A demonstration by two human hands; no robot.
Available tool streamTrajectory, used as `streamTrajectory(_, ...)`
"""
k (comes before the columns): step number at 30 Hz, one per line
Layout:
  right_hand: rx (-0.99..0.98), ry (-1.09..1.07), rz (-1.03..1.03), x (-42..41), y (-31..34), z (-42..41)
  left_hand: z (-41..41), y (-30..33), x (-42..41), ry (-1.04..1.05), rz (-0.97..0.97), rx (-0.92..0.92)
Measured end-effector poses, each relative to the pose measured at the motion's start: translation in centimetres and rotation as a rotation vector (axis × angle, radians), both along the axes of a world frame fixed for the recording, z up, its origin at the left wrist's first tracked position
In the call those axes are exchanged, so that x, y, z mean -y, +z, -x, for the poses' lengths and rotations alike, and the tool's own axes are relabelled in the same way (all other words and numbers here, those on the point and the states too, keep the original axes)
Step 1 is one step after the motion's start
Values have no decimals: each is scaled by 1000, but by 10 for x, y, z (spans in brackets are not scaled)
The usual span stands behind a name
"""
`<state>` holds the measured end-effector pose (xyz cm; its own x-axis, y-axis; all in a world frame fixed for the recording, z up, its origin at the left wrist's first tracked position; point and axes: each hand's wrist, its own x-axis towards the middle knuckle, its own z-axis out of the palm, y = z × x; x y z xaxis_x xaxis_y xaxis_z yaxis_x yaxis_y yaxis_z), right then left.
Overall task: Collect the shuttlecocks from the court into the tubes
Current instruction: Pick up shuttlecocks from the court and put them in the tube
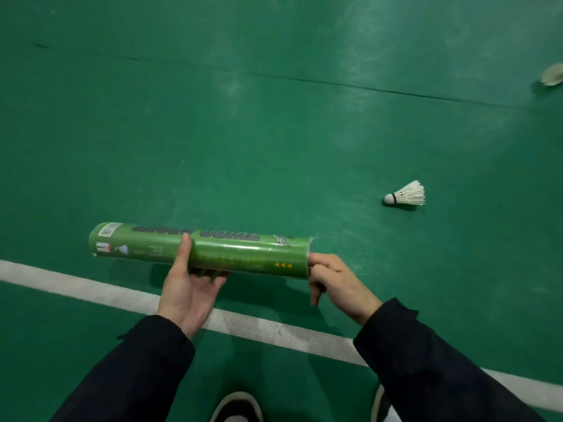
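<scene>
A green shuttlecock tube (240, 251) lies level in the air above the court, its open end to the right. My left hand (189, 284) grips it from below near the middle, thumb over the front. My right hand (335, 281) is at the tube's open right end with its fingers curled at the mouth; whatever they hold is hidden. A white feather shuttlecock (406, 194) lies on its side on the green floor to the right, cork pointing left. Another shuttlecock (553, 75), blurred, lies at the far right edge.
A white court line (274, 330) runs diagonally under my hands. A dark seam (274, 76) crosses the green floor further away. My two shoes (237, 406) show at the bottom edge.
</scene>
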<state>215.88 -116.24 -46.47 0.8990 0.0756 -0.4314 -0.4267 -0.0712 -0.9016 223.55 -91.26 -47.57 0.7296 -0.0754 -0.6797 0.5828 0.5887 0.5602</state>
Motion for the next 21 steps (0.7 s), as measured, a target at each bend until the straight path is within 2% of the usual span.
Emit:
streamTrajectory(3,-138,122,-132,1,10,2,2,3,5,-9,9,12)
streamTrajectory(5,-133,112,-200,0,12,-1,3,5,10,-9,10,15)
streamTrajectory(8,-46,0,-181,-1,7,-3,3,7,14,0,2,17)
streamTrajectory(11,81,-239,-134,2,1,-2,0,9,16,0,-6,23)
streamTrajectory(13,119,-332,-236,11,-1,3,-7,12,9,33,-56,38)
streamTrajectory(15,94,-381,-344,28,-3,11,-21,13,-9,183,-109,13)
streamTrajectory(18,19,-337,-329,55,-5,24,-39,11,-42,421,-282,-46)
streamTrajectory(21,-136,-225,-335,63,-6,30,-38,2,-46,327,-395,-43)
